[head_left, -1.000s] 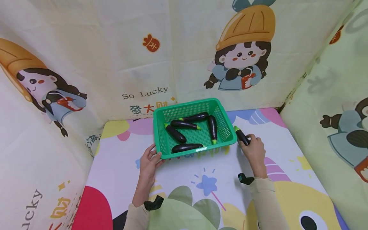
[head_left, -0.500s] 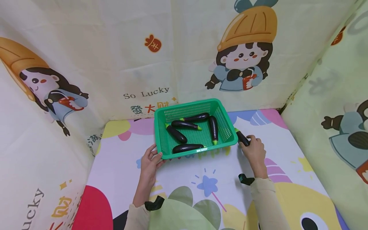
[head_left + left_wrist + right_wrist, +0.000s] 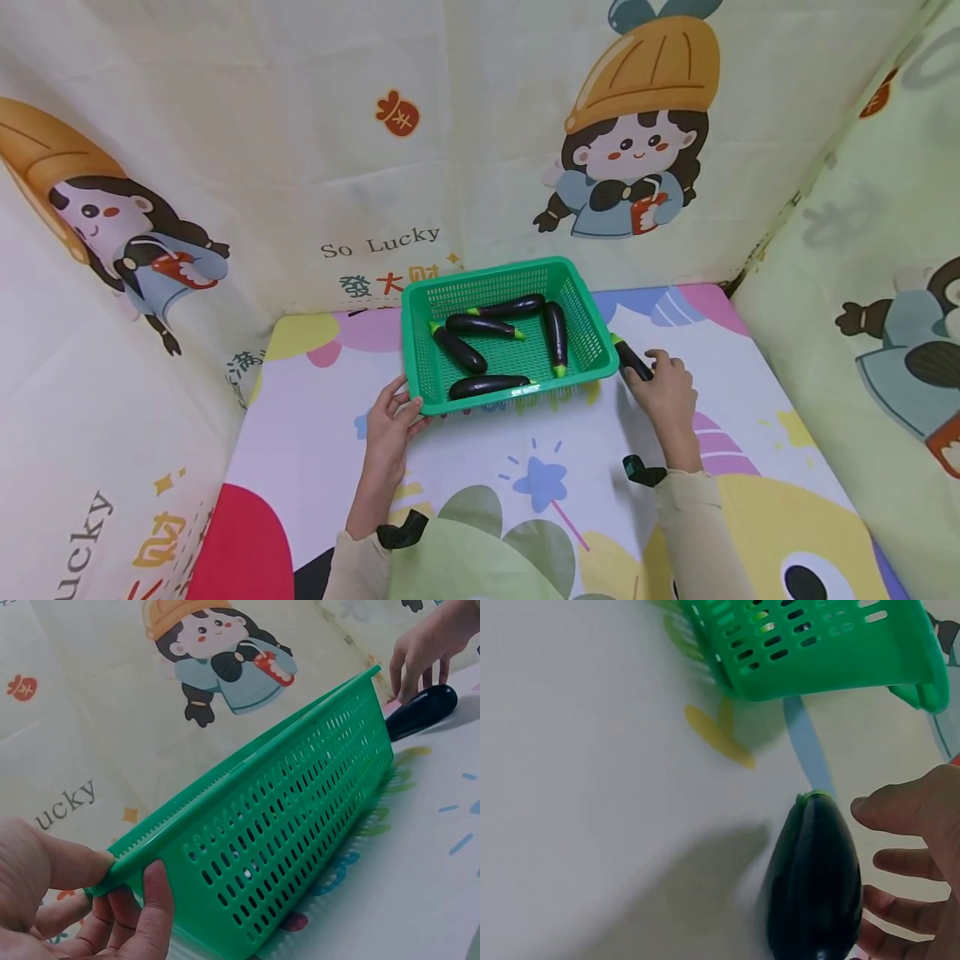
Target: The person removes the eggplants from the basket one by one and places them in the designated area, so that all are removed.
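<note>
Left grip [image 3: 388, 423]: pinching green plastic basket [image 3: 517, 358] at its eight o'clock
Right grip [image 3: 663, 390]: lying loose, unclenched, at three o'clock
Outside eggplant [image 3: 632, 356]: likely feeling light, slippery; best held mid-body

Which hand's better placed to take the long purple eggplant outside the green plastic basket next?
Probably the right hand: it is beside that eggplant, while the left hand grips the basket at its other end.

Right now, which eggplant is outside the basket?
The eggplant by the right hand, right of the green basket; the other five eggplants lie inside.
</note>
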